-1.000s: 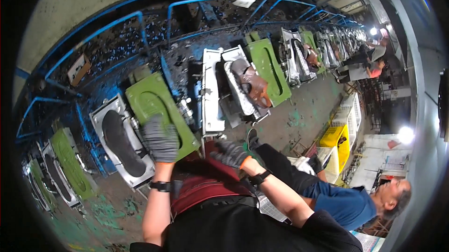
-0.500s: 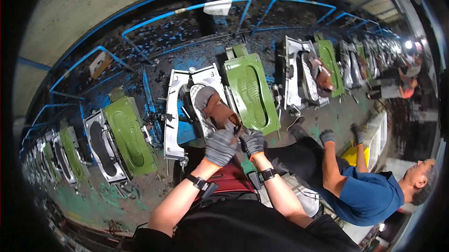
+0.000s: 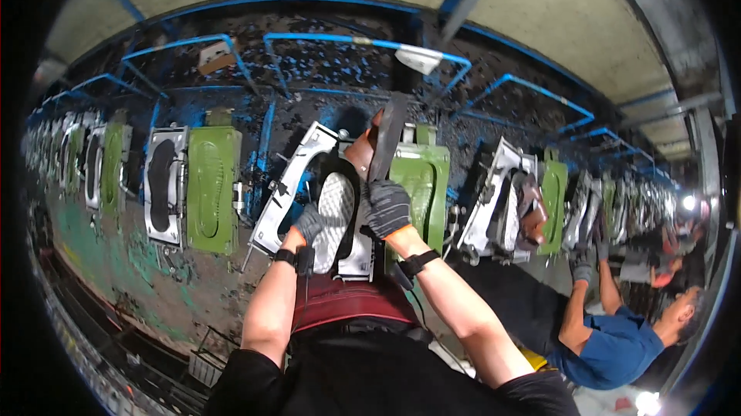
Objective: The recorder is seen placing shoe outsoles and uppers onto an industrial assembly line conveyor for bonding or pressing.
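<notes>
My right hand, in a grey striped glove, grips a brown leather shoe with a dark sole by its lower end. The shoe is upright on edge, its sole facing right, lifted off the metal last. My left hand, gloved too, has its fingers curled at the left edge of the silvery, checker-patterned last; what they grip is hidden. The last lies within an open silver mould frame. To its right is the green mould half, partly covered by the shoe and my right hand.
Another open mould with a green half and a dark sole stands left. At right, a mould holds a brown shoe. Blue rails run behind. A co-worker in a blue shirt works close on my right.
The shoe has come off the last and is now raised in my right hand. My left hand has moved away from it to the last's left edge. The view has shifted.
</notes>
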`<state>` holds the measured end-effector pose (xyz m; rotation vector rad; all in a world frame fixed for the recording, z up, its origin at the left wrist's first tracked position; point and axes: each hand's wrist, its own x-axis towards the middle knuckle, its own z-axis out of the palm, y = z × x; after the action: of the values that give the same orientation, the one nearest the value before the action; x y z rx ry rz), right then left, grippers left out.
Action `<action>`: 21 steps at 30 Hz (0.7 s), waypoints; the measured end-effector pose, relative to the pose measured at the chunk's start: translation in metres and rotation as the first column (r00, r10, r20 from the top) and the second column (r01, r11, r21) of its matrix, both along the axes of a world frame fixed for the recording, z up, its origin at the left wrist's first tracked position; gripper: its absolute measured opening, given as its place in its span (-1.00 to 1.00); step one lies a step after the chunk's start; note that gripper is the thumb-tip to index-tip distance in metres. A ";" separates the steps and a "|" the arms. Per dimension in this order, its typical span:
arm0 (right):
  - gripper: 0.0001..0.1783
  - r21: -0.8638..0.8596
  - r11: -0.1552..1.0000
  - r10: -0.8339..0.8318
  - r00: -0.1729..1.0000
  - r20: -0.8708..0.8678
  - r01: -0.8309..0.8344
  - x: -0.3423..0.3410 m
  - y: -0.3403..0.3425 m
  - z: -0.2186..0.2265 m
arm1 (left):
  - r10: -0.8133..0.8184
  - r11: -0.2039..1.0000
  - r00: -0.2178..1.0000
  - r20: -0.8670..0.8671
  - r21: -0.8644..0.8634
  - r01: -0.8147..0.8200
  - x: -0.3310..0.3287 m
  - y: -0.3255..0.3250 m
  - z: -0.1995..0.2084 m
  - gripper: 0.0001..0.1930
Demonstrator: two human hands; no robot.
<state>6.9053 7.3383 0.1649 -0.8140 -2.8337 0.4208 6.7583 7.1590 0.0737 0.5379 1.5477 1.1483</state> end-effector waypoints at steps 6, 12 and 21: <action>-0.79 -0.418 0.856 0.383 0.917 0.115 -0.305 -0.007 -0.070 -0.043 | -0.404 0.897 0.756 -0.514 -0.063 0.437 0.004 -0.067 0.038 -0.53; -0.69 -0.903 0.115 0.747 0.635 -0.196 -0.413 -0.011 -0.133 -0.119 | -0.583 0.812 0.569 -0.580 -0.434 0.390 0.011 -0.083 0.036 -0.55; -0.31 -0.646 0.648 -0.179 0.905 0.386 0.403 -0.045 -0.101 -0.053 | -0.016 0.922 0.728 -0.685 -0.292 -0.253 -0.006 -0.057 -0.066 -0.31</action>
<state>6.8603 7.2374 0.1117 -1.5639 -2.6505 1.5291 6.7526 7.1020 0.0075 0.6442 2.4123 0.7342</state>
